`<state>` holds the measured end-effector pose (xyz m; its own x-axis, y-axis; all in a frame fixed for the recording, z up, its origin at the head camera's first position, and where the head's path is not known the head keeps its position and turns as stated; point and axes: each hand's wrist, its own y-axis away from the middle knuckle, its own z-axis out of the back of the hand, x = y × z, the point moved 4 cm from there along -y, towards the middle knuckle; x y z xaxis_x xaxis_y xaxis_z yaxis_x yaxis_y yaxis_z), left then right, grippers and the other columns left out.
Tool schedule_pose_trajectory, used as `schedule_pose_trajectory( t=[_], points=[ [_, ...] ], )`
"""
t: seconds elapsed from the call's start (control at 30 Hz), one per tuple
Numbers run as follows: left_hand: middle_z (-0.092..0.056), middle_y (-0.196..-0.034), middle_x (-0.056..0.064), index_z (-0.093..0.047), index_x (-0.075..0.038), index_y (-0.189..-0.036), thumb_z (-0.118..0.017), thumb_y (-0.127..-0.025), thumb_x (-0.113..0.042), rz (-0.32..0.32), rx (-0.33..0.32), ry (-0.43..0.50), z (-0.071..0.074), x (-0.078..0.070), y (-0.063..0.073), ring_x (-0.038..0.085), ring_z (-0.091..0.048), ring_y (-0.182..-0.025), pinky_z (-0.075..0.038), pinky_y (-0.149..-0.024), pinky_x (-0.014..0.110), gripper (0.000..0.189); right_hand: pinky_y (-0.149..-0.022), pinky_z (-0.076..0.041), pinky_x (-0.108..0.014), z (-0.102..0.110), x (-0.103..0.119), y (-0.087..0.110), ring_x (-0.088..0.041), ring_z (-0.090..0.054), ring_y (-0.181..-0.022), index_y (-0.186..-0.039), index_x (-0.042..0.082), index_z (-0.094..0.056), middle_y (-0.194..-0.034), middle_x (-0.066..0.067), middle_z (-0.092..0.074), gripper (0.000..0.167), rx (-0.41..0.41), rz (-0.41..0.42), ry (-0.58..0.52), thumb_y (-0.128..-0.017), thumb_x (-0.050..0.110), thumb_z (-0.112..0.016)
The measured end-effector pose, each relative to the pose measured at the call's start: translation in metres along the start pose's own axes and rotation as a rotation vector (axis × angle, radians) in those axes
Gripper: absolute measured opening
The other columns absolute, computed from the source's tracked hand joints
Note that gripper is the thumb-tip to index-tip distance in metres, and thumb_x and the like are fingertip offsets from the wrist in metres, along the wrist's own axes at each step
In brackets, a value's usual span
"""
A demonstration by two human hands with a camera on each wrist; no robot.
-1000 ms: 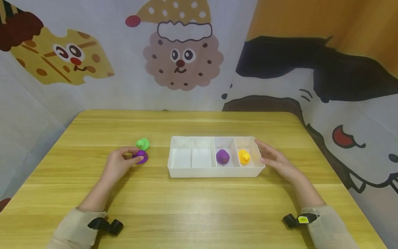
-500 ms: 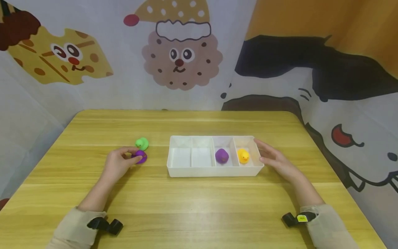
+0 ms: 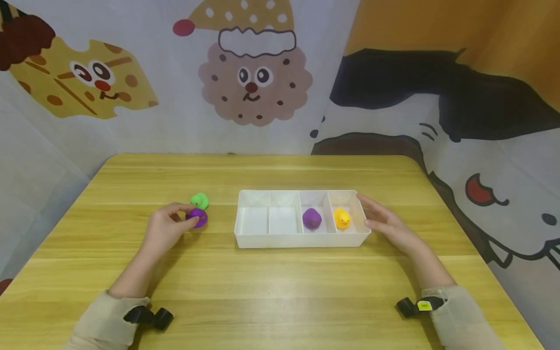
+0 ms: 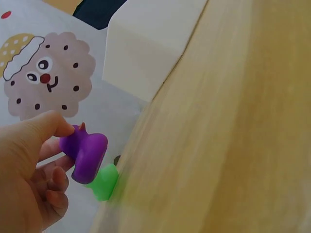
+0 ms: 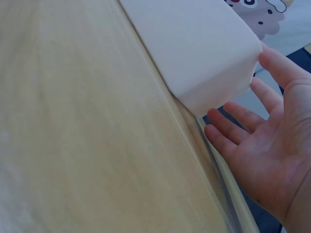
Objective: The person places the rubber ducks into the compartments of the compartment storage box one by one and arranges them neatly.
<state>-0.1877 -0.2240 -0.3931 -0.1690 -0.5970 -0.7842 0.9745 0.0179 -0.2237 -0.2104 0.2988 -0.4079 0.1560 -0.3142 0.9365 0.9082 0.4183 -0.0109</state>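
My left hand [image 3: 168, 224] pinches a purple rubber duck [image 4: 90, 150] between thumb and fingers at the left of the table. In the left wrist view the duck hangs tilted, small beak up. Right behind it sits a green rubber duck [image 3: 200, 201], partly covered by the purple one in the left wrist view. On the other side, my right hand [image 3: 389, 226] touches the right end of a white box with four compartments [image 3: 302, 241], its fingers loosely extended and its thumb at the rim corner. Inside, a purple duck [image 3: 312, 219] is in the third compartment from the left and a yellow duck [image 3: 342, 218] in the rightmost.
The wooden table [image 3: 271, 291] reaches back to a cloth [image 3: 166, 131] printed with cartoon figures. Each wrist wears a black strap with a small camera, such as the left wrist camera [image 3: 163, 319].
The purple duck in my left hand has risen very slightly. My right hand stays at the end of the box, and the head view has shifted a little.
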Motion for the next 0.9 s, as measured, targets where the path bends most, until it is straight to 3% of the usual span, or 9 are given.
schedule_pose_trajectory(
  t=[0.43, 0.9],
  points=[
    [-0.065, -0.092, 0.009, -0.071, -0.003, -0.107, -0.076, -0.081, -0.009, -0.031, 0.017, 0.020, 0.003, -0.023, 0.002, 0.018, -0.053, -0.063, -0.043, -0.045, 0.024, 0.027, -0.106, -0.016, -0.062, 0.000, 0.000, 0.000, -0.039, -0.025, -0.137, -0.153, 0.019, -0.026, -0.156, -0.013, -0.020, 0.064, -0.004, -0.006, -0.002, -0.096, 0.013, -0.055],
    [-0.065, -0.090, 0.007, -0.072, -0.004, -0.104, -0.078, -0.079, -0.009, -0.083, 0.079, 0.138, -0.006, -0.055, -0.002, 0.017, -0.050, -0.061, -0.040, -0.045, 0.023, 0.026, -0.105, -0.015, -0.064, 0.002, -0.004, 0.000, -0.040, -0.023, -0.138, -0.153, 0.020, -0.026, -0.157, -0.011, -0.019, 0.063, 0.000, -0.021, 0.007, -0.097, 0.013, -0.054]
  ],
)
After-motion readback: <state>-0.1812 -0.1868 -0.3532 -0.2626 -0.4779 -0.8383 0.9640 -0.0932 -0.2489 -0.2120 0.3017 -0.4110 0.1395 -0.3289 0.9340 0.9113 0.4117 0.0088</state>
